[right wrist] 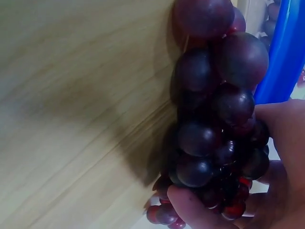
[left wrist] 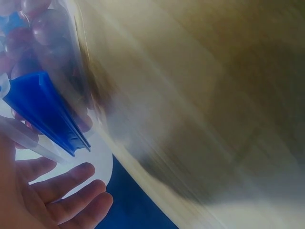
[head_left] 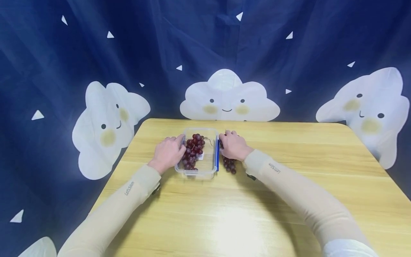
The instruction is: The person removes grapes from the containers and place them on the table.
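A clear plastic food container (head_left: 208,174) sits on the table with a bunch of dark red grapes (head_left: 192,151) inside, its thin stem toward the right. My left hand (head_left: 168,151) holds the container's left rim, the thumb lying over the edge. In the left wrist view, the other fingers (left wrist: 71,179) spread loosely below a blue side latch (left wrist: 45,112). On the right, my right hand (head_left: 234,145) grips a second bunch of grapes (head_left: 229,166) just beside the container. Close up, the fingers and thumb curl round this bunch (right wrist: 200,138), whose far side they hide.
A blue latch (head_left: 217,155) hangs down the container's right side, between it and the second bunch. The light wooden table (head_left: 305,160) extends to the right and toward the front. Behind it hangs a dark blue curtain (head_left: 205,43) with smiling clouds.
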### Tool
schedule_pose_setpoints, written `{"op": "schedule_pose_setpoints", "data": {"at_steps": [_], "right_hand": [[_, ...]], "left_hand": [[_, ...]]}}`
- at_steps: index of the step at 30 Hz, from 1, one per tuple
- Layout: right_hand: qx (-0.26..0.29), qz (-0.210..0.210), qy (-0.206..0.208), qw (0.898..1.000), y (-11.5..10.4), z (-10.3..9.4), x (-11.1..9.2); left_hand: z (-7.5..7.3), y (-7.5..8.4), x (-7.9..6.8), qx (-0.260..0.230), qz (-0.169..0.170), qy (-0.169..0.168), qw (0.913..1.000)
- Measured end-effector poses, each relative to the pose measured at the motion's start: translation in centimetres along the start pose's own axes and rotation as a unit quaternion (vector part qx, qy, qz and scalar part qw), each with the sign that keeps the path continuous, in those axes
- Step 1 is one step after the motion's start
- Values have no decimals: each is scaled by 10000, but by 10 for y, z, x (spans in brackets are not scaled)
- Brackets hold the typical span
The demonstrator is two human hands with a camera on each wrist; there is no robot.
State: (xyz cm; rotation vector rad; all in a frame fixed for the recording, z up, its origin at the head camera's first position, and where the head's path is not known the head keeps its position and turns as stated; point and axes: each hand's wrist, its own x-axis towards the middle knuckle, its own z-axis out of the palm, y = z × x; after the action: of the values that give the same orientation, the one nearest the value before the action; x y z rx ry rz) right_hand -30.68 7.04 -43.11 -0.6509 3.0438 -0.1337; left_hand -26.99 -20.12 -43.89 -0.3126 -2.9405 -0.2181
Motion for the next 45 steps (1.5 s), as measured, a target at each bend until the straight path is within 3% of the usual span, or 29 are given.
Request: {"op": "schedule_pose_setpoints", "data": {"at_steps": [8, 22, 28, 34, 45], "right_hand": [[-298, 18, 152, 9994, -2, -3, -2], [-234, 352, -103, 9991, 7, -17, -3], [-278, 157, -136, 9994, 7, -13, -7], [122, 26, -77, 9999, 5, -10, -17], [212, 67, -208, 9995, 0, -2, -35]], "left_hand": [[2, 1, 0, -10, 28, 22, 10000], [-1, 0, 3, 7, 98, 59, 9999], [-1, 1, 3, -14, 86, 34, 10000], [-3, 2, 4, -39, 79, 37, 10000], [-1, 1, 0, -36, 56, -2, 10000]]}}
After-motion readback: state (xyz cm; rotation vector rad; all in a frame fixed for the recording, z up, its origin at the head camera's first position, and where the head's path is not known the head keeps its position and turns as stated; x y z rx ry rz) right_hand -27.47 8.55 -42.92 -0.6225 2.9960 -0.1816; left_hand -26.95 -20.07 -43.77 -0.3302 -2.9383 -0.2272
